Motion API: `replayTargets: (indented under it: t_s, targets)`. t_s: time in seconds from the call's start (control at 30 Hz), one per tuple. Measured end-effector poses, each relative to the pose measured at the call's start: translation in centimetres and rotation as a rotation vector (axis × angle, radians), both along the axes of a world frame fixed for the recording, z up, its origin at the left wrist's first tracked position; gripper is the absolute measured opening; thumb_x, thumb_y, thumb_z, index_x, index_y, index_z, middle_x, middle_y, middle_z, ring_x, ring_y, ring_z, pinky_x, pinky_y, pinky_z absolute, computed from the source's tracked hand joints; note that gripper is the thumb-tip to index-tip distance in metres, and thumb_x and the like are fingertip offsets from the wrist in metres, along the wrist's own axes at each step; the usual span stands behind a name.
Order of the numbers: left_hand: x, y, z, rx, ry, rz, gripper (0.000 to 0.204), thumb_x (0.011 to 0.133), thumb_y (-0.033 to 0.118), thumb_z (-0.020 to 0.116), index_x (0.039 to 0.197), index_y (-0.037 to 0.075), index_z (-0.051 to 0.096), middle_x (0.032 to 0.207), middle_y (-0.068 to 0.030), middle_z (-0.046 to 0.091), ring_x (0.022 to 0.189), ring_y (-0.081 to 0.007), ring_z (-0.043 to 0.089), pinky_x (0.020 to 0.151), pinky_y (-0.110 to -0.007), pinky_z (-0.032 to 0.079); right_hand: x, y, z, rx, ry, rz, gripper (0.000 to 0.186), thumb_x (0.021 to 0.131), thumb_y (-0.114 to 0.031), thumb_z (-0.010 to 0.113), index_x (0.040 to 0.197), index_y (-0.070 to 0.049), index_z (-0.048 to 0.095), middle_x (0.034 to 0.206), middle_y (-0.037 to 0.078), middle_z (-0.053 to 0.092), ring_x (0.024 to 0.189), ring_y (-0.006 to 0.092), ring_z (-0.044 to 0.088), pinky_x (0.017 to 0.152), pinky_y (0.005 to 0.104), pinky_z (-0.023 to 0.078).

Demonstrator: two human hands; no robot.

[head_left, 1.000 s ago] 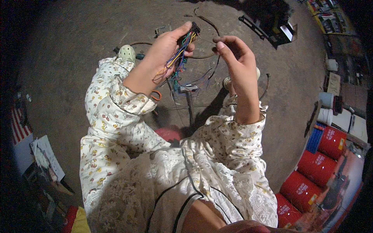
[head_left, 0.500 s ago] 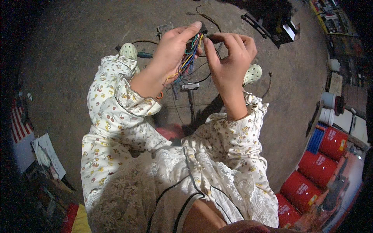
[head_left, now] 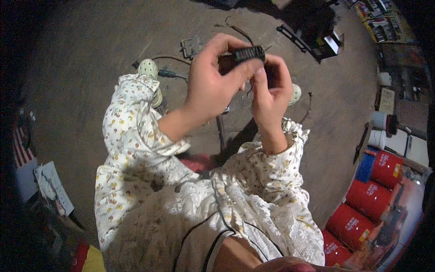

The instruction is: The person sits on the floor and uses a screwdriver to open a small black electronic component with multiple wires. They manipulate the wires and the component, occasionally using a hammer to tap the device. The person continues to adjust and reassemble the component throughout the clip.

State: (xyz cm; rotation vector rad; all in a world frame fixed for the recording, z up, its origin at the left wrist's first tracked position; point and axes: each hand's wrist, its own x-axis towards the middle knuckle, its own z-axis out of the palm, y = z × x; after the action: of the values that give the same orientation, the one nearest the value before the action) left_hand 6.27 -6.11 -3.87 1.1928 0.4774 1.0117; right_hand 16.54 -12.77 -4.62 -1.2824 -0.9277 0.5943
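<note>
Connector (head_left: 249, 54), black and ribbed, held up above floor (head_left: 72, 90), fingers of left hand (head_left: 210, 84) clamped on it, right hand (head_left: 271, 93) just beside, fingers curled, cannot tell whether they pinch anything, pale clogs (head_left: 147, 68) beyond, red canisters (head_left: 351, 224) at right.

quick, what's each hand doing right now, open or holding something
Left hand: closed, holding the black connector.
Right hand: fingers curled close beside the connector; whether it grips anything cannot be told.
</note>
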Motion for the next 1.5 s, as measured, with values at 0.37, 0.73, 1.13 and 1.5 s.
replayTargets:
  t_s: [0.37, 0.73, 1.13, 1.5]
  targets:
    - [-1.4, 0.0, 1.9, 0.387, 0.002, -0.027, 0.024, 0.072, 0.005, 0.074, 0.091, 0.002, 0.058, 0.082, -0.0023, 0.047, 0.074, -0.0108, 0.046, 0.065, -0.022, 0.037, 0.4, -1.1, 1.2, 0.246, -0.108, 0.136, 0.026, 0.086, -0.02, 0.062, 0.095, 0.003, 0.054, 0.094, 0.009, 0.055, 0.086, 0.0162, 0.052, 0.078, 0.0264, 0.041]
    - [-2.0, 0.1, 2.1, 0.414, 0.03, -0.058, 0.026, 0.068, 0.005, 0.075, 0.09, 0.003, 0.062, 0.081, -0.0042, 0.049, 0.073, -0.0139, 0.048, 0.064, -0.024, 0.037, 1.6, -1.0, 1.5, 0.31, -0.419, 0.124, 0.017, 0.083, -0.011, 0.061, 0.091, 0.004, 0.055, 0.091, 0.012, 0.057, 0.081, 0.0173, 0.052, 0.072, 0.0266, 0.042]
    - [-2.0, 0.5, 0.9, 0.825, 0.1, 0.151, 0.04, 0.061, 0.017, 0.081, 0.096, 0.005, 0.065, 0.088, -0.0084, 0.059, 0.079, -0.0195, 0.056, 0.066, -0.028, 0.047, 2.0, -0.6, 0.8, 0.27, -0.279, 0.246, 0.013, 0.082, 0.001, 0.056, 0.094, 0.004, 0.056, 0.094, 0.013, 0.057, 0.088, 0.02, 0.054, 0.08, 0.0286, 0.043]
    - [-1.9, 0.4, 0.8, 0.797, 0.093, 0.125, 0.041, 0.062, 0.018, 0.081, 0.098, 0.004, 0.064, 0.089, -0.0103, 0.057, 0.081, -0.0203, 0.056, 0.068, -0.028, 0.047, 2.0, -1.0, 0.6, 0.259, -0.285, 0.224, 0.014, 0.082, -0.002, 0.057, 0.095, 0.004, 0.054, 0.094, 0.012, 0.055, 0.085, 0.0184, 0.053, 0.077, 0.0269, 0.043]
